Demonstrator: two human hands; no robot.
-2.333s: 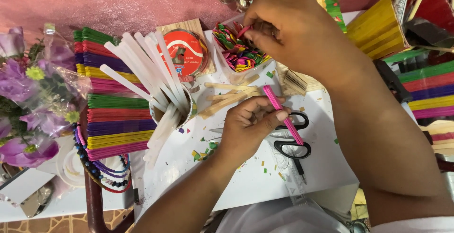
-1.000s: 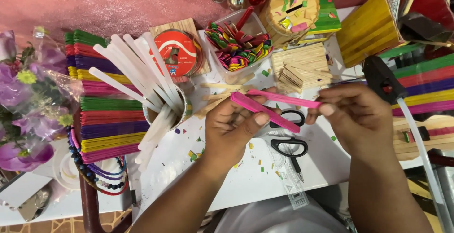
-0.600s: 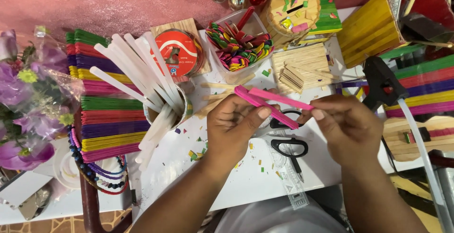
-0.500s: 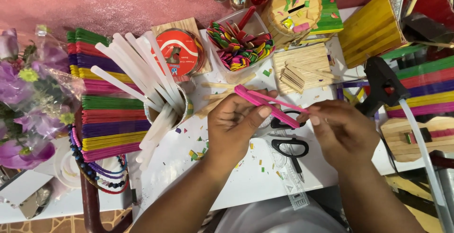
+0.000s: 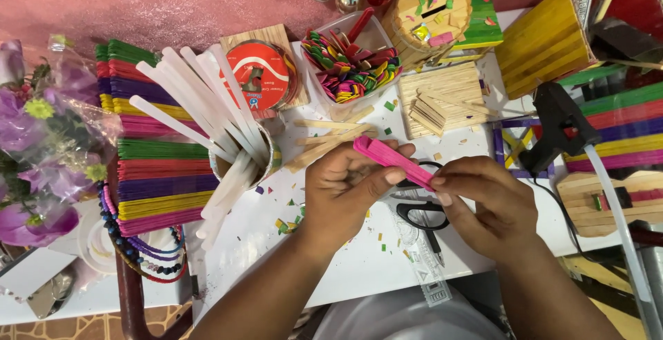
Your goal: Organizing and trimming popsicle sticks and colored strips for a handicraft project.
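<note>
Head view looks down on a busy craft table (image 5: 345, 271). The left hand (image 5: 345, 195) and the right hand (image 5: 483, 205) both hold the pink craft sticks (image 5: 394, 162) up in the air, just above the black scissors (image 5: 421, 209). The left thumb and fingers pinch one end. The right fingertips pinch the other end. It looks like the sticks are squeezed together so they stay lined up in one neat stack. The long side of the sticks runs from upper left down to lower right. A cup of white glue sticks (image 5: 221, 140) stands near the left hand. A black glue gun (image 5: 559, 122) sits off to the right.
</note>
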